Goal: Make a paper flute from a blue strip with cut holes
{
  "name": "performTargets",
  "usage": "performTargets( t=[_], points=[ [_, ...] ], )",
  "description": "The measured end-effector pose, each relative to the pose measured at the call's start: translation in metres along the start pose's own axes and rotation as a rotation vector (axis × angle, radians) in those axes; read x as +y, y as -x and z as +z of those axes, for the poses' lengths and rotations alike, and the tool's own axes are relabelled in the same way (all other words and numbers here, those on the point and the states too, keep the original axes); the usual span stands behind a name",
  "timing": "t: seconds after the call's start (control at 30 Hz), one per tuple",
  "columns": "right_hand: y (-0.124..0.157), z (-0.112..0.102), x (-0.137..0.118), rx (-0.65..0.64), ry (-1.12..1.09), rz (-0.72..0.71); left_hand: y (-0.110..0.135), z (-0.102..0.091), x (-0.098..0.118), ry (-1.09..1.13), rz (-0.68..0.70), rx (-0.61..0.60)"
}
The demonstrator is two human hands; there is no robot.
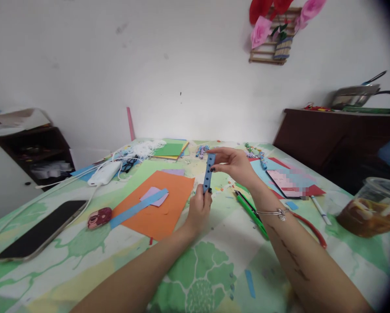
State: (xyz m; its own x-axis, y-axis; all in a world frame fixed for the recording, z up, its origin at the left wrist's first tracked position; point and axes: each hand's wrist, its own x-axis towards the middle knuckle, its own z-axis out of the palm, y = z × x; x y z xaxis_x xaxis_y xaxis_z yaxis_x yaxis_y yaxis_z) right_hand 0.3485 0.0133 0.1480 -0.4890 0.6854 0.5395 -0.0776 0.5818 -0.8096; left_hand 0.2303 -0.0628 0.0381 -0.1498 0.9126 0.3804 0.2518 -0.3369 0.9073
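A blue paper strip point(208, 174) with a row of dark dots or holes stands nearly upright above the middle of the table. My left hand point(200, 208) pinches its lower end. Near the top, my right hand point(231, 164) has its fingers and thumb closed on the strip's upper part. To the left, a plain blue strip point(139, 208) lies across a small lilac piece of paper point(159, 195) on an orange sheet point(159, 217). Beneath my right forearm lie a green pen-like tool point(252, 213) and red-handled scissors point(312, 228), partly hidden.
At the left are a dark phone point(41, 230), a white power bank point(104, 173) with cables and a reddish patterned case point(99, 217). A second phone point(288, 184), a marker point(321, 210) and a plastic cup of brown drink point(371, 208) are at the right. Coloured sheets point(169, 150) lie at the back.
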Motion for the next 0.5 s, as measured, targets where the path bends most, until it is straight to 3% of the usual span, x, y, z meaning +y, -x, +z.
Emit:
performTargets(
  t=[0.23,0.5],
  points=[
    [0.003,0.006,-0.001,-0.073,-0.074,0.177,0.000,-0.001,0.001,0.152,-0.033,-0.053],
    [0.000,0.007,0.008,-0.040,-0.027,0.140,0.000,0.000,0.003,0.242,-0.073,-0.132]
  ],
)
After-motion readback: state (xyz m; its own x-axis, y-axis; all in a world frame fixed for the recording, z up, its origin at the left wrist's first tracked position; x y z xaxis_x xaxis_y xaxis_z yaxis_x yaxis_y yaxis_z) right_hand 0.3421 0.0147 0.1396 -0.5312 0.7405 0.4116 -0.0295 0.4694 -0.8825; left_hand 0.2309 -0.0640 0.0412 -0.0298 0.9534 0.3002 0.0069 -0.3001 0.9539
